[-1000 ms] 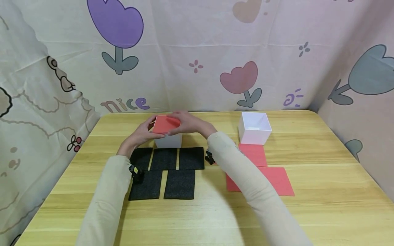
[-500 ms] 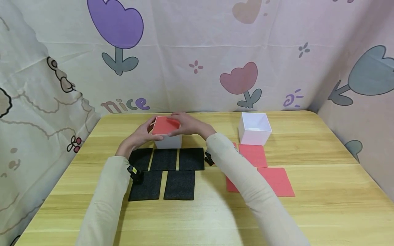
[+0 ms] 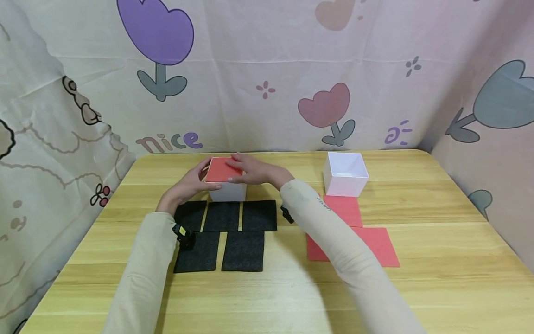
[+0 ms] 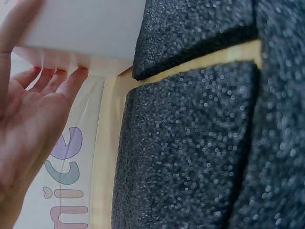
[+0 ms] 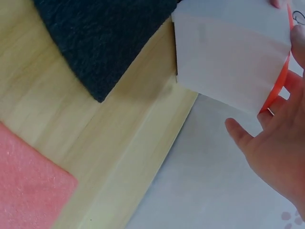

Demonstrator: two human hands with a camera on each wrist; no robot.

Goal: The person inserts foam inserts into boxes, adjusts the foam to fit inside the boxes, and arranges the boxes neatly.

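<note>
A white box (image 3: 227,191) stands at the back left of the table, its top covered by a red square foam sheet (image 3: 223,170). My left hand (image 3: 189,183) holds the box at its left side, thumb across the front; in the left wrist view several fingertips touch the box wall (image 4: 86,24). My right hand (image 3: 256,170) rests with fairly straight fingers on the right part of the red sheet. In the right wrist view, the sheet's red edge (image 5: 275,90) shows along the box rim beside those fingers. The inside of this box is hidden.
Several black foam squares (image 3: 243,250) lie in two rows in front of the box. Red foam squares (image 3: 377,246) lie to the right, partly under the right sleeve. A second, open white box (image 3: 345,175) stands behind them. A printed cloth hangs behind the table (image 3: 438,297).
My right fingers have eased slightly on the red sheet, and its raised fold near them now looks flatter. My left hand and the box stay nearly in place.
</note>
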